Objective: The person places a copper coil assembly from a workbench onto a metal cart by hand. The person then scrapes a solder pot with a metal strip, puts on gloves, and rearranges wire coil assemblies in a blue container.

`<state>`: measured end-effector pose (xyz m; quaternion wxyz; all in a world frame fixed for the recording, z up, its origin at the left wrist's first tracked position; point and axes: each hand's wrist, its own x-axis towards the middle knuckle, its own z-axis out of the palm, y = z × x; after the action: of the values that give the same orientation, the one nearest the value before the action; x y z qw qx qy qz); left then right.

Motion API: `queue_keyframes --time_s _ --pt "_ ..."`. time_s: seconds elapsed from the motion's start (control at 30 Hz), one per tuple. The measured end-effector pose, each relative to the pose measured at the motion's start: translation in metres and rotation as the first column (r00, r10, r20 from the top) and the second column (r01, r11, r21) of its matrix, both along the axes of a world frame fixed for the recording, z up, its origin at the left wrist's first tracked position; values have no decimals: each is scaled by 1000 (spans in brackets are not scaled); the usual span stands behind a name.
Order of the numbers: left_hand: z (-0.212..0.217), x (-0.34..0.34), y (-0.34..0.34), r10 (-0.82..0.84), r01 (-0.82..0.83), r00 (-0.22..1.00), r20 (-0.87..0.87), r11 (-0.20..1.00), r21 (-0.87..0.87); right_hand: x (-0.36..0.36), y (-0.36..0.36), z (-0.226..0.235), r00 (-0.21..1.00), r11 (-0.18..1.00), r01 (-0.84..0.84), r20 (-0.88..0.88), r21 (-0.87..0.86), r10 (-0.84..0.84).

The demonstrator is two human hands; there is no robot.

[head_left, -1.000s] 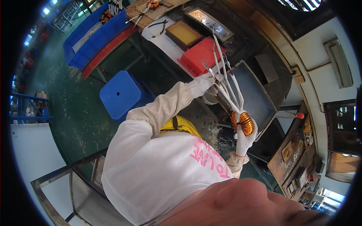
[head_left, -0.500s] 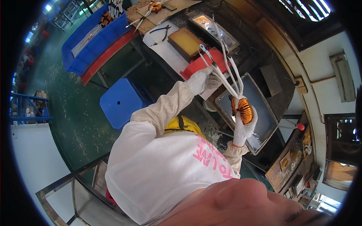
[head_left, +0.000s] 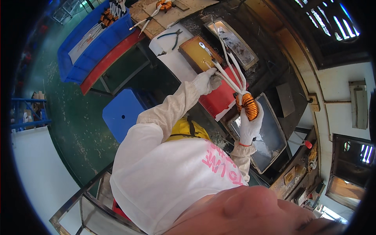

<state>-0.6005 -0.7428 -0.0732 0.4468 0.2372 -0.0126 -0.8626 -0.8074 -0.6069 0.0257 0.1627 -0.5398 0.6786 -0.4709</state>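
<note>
My right hand [head_left: 250, 127], in a white glove, is wrapped round the base of a copper-wound toroidal coil [head_left: 250, 107]. Several white-sleeved leads [head_left: 232, 80] run up from the coil toward the trays. One thick lead ends in a silvery ring lug [head_left: 202, 45]. My gloved left hand [head_left: 207, 81] is closed, pinching a thinner lead near its bare end. Both that end and the lug appear over a shallow tray of amber material [head_left: 188, 46]; whether either touches it I cannot tell. Below the leads sits a red box [head_left: 219, 100].
A narrow tray with a shiny metallic surface [head_left: 239, 46] lies beyond the amber one. Under my right hand is a large grey-filled tray [head_left: 272, 135]. Cutting pliers [head_left: 176, 36], another coil [head_left: 165, 4], a blue bin [head_left: 72, 66] and a blue stool [head_left: 121, 113] are at left.
Both hands have carried the coil and leads slightly left and away from me. The lug and bare lead end have shifted from over the red box to over the amber tray. The view has shifted slightly.
</note>
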Motion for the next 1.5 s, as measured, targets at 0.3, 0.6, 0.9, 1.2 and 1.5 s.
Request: queue_keyframes --time_s 0.3,0.6,0.9,1.2,1.5 --pt "-2 1 -13 19 -21 1000 13 993 116 12 -16 5 994 998 49 -100 38 -45" --pt "3 2 -20 -3 7 999 -33 991 135 11 -19 9 991 998 58 -126 32 -54" --pt "35 -28 -27 -115 111 992 57 992 67 -11 -4 18 985 990 142 -92 -19 -144" --pt "49 -102 -69 -344 343 939 -1 938 -38 -30 0 22 949 949 310 -40 -53 -312" --pt "33 -143 -95 -311 310 950 0 947 89 -34 -17 16 918 922 384 -94 -45 -386"
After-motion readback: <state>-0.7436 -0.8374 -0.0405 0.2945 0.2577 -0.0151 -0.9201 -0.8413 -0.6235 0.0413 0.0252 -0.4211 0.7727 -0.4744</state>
